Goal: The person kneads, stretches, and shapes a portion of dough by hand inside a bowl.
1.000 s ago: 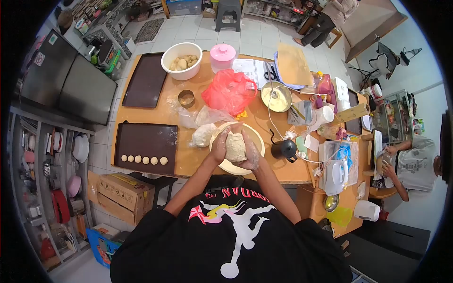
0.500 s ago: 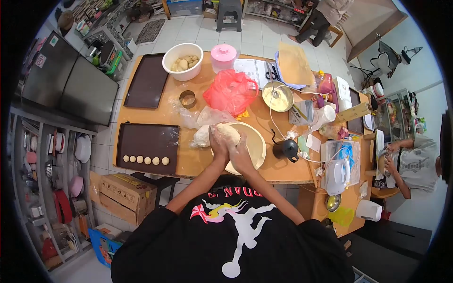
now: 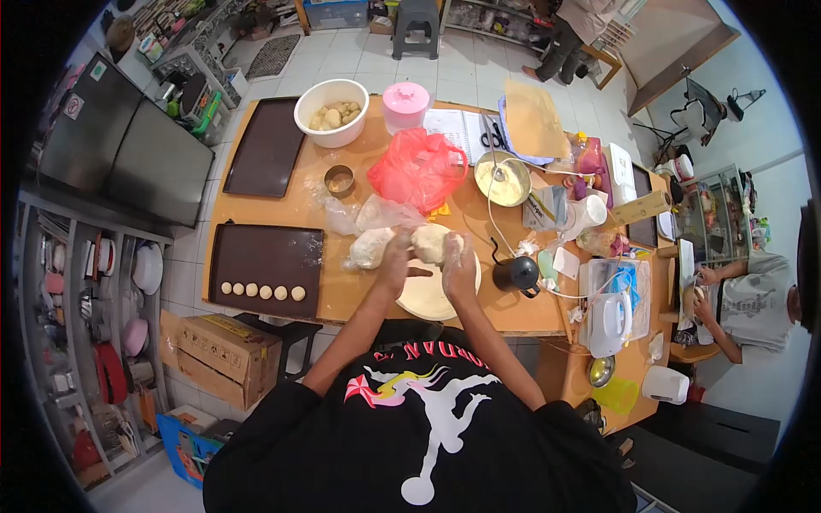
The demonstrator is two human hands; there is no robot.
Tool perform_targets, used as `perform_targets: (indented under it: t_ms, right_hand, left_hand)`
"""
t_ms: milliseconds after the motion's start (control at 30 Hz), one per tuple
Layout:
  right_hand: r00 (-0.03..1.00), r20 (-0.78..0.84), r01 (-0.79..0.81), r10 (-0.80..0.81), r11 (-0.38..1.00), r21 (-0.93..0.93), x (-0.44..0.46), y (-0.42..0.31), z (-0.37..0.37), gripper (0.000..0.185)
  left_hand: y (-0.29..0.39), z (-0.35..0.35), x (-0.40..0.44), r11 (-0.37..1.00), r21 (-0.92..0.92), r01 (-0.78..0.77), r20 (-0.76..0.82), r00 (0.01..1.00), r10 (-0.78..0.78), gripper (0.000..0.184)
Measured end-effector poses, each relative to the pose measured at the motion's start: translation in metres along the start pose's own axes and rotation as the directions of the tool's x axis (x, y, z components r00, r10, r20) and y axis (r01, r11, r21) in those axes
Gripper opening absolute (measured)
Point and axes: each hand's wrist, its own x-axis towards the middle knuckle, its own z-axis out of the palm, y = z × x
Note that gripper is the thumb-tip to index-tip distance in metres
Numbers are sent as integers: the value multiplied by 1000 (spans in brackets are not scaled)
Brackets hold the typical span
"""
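Note:
A pale lump of dough [image 3: 432, 244] is held between my two hands above a wide cream bowl [image 3: 428, 303]. My left hand [image 3: 396, 265] presses on its left side, thumb pointing inward below it. My right hand [image 3: 460, 269] cups the right side, fingers pointing away from me. Just left of my left hand lies more dough [image 3: 371, 248] in clear plastic. On a dark baking tray [image 3: 267, 250] to the left, several small round dough balls [image 3: 262, 291] sit in a row along the near edge.
Behind the bowl lies a red plastic bag [image 3: 416, 171]; a metal ring [image 3: 339, 180] is left of it. Further back are a white tub [image 3: 332, 111] and another dark tray [image 3: 265, 145]. A black kettle [image 3: 516, 274] stands at right. Two other people are in view, one seated [image 3: 757, 299].
My hands have spread apart to the two sides of the dough, which has shifted slightly right and looks rounder. More of the bowl shows beneath. The standing person at the back has shifted.

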Motion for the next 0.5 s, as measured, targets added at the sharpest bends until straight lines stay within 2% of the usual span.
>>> perform_targets:
  t_ms: [67, 100, 133, 167, 200, 233, 333, 433, 500]
  right_hand:
    - [995, 38, 94, -92, 994, -57, -18, -29, 8, 40]
    - [963, 10, 264, -270, 934, -241, -14, -18, 7, 38]
    - [896, 17, 409, -443, 812, -417, -4, -2, 8, 37]
    - [802, 59, 515, -595, 637, -574, 3, 12, 7, 36]
    - [936, 89, 352, -342, 885, -305, 4, 9, 7, 35]
    - [952, 67, 305, -298, 915, -263, 2, 7, 9, 35]
    - [983, -6, 181, -183, 976, -120, 3, 5, 12, 36]
    - [994, -78, 79, -74, 995, 54, 15, 14, 14, 39]
    - [994, -103, -11, 27, 987, 158, 15, 9, 9, 42]
  left_hand:
    - [1, 8, -7, 938, 280, -205, -10, 976, 216, 45]
    - [1, 6, -4, 930, 317, -186, -34, 978, 207, 37]
    - [0, 4, -2, 921, 353, -165, -58, 979, 198, 29]
    - [-3, 3, 1, 873, 390, -294, -25, 944, 329, 28]
    - [-7, 2, 1, 806, 423, -413, 9, 892, 452, 28]
    - [-10, 0, 1, 723, 452, -523, 46, 823, 566, 27]
    - [-14, -6, 3, 908, 268, -322, -81, 932, 354, 25]
    - [-23, -7, 13, 945, 41, -325, -72, 942, 328, 23]
    - [-21, -6, 14, 961, -9, -277, -123, 954, 274, 24]
